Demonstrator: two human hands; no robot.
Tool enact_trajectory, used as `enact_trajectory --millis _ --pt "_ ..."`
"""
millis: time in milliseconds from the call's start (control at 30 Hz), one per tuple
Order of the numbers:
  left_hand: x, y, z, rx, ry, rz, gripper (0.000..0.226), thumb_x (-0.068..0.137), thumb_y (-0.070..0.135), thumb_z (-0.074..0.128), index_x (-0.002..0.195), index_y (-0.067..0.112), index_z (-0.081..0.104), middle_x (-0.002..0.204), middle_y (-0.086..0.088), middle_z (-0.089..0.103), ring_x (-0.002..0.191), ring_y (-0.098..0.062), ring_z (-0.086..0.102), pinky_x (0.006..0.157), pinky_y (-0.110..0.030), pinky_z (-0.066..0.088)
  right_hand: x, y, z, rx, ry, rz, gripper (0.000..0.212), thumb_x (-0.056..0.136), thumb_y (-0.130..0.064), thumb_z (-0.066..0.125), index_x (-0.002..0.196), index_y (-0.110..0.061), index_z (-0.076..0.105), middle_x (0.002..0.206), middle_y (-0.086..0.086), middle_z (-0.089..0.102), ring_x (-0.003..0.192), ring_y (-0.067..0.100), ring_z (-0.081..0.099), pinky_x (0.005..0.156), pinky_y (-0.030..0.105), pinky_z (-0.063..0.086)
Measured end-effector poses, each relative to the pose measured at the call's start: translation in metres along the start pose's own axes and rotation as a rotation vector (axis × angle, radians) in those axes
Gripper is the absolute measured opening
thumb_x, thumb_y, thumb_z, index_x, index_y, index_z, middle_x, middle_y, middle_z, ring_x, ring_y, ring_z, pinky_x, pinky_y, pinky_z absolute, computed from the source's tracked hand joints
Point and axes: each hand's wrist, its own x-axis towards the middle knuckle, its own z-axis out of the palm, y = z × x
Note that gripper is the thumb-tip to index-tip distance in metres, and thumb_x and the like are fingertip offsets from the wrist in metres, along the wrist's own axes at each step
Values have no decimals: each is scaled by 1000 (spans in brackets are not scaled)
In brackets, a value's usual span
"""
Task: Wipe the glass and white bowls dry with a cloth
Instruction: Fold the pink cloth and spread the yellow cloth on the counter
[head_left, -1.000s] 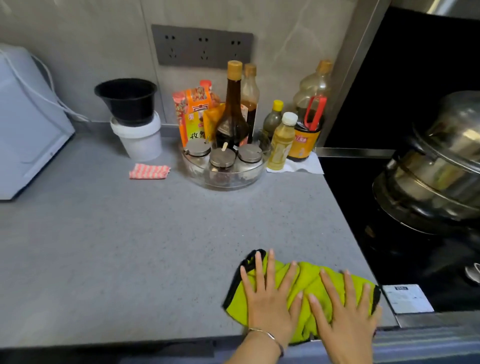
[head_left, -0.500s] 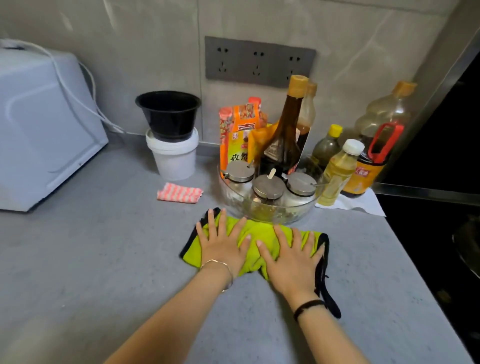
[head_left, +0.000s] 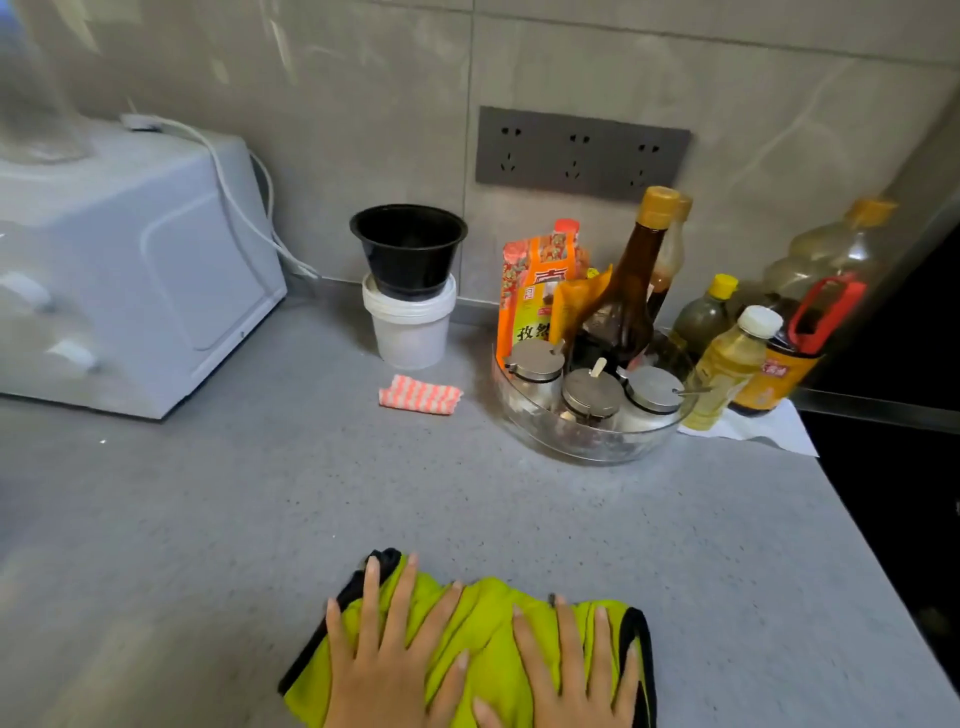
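Note:
A yellow-green cloth (head_left: 483, 639) with a black edge lies bunched on the grey counter (head_left: 208, 519) near its front edge. My left hand (head_left: 389, 660) and my right hand (head_left: 576, 670) press flat on it side by side, fingers spread and straight. A glass bowl (head_left: 582, 441) stands further back, filled with lidded seasoning jars and bottles. A white tub (head_left: 410, 327) stands by the wall with a black bowl (head_left: 409, 249) stacked in it.
A white appliance (head_left: 119, 291) with a cord fills the back left. A small red-striped folded cloth (head_left: 420, 396) lies before the tub. Oil bottles (head_left: 727, 364) stand right of the glass bowl on a white paper. The dark stove area (head_left: 904, 467) borders the counter's right edge.
Both hands have pulled the cloth back across the counter from beside the glass bowl toward the front edge. The view has shifted with them.

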Motion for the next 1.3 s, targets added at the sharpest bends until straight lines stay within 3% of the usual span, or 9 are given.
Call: enact_trajectory --millis 167,267,367,500,667,833,1033,1200,1300 --pt "81 -33 -10 5 -108 -15 63 94 64 3 135 39 44 144 -11 48 138 -36 24 102 -67 25 73 -27 1 -30 -110 28 72 89 -74 14 136 -34 49 142 10 50 135 41 33 108 59 14" --pt "146 -55 -23 22 -170 -103 60 93 64 7 149 44 16 162 -2 3 147 -32 -11 113 -65 3 138 -53 13 -66 -86 78 87 77 -78 -2 148 -38 30 157 11 24 145 42 11 110 59 -7" --pt "164 -64 -32 21 -261 -159 53 100 53 16 151 40 9 162 0 -8 145 -30 -21 114 -62 -5 177 -69 20 -69 -167 131 76 84 -76 4 152 -40 11 161 7 3 146 39 -9 111 60 -15" --pt "102 -77 -31 67 -210 -207 53 100 51 9 151 37 12 162 0 -3 146 -31 -18 114 -63 0 142 -81 21 -78 -196 25 79 81 -77 -2 151 -42 13 162 5 4 146 37 -7 113 58 -11" --pt "-28 -123 -31 72 -55 -108 55 99 53 6 130 31 46 138 -12 54 135 -40 32 95 -65 29 21 -124 19 5 -144 -124 68 91 -71 13 138 -32 45 145 11 47 135 41 32 108 60 15" --pt "-84 -183 -46 94 6 -134 51 97 59 11 130 38 44 144 -1 42 134 -35 33 95 -62 25 -14 -179 26 25 -180 -185 70 87 -73 16 135 -32 47 141 13 49 129 44 36 108 60 13" --pt "-14 -236 -51 77 -105 -265 60 97 59 5 130 29 46 134 -16 56 128 -46 38 85 -74 39 60 -227 45 8 -256 -228 67 92 -70 15 130 -34 57 139 10 53 129 44 44 102 61 18" --pt "60 -231 -55 45 -148 -331 71 81 69 -7 148 47 1 161 1 -11 145 -35 -19 114 -62 -5 120 -208 49 -11 -183 -266 87 73 -80 -8 148 -46 18 161 -3 8 148 30 -2 115 54 -10" --pt "91 -206 -49 48 -186 -293 64 87 67 1 148 48 -5 161 0 -12 144 -36 -22 113 -62 -8 143 -170 44 -18 -157 -217 95 65 -86 -12 149 -48 11 161 -7 3 148 26 -7 117 52 -8"
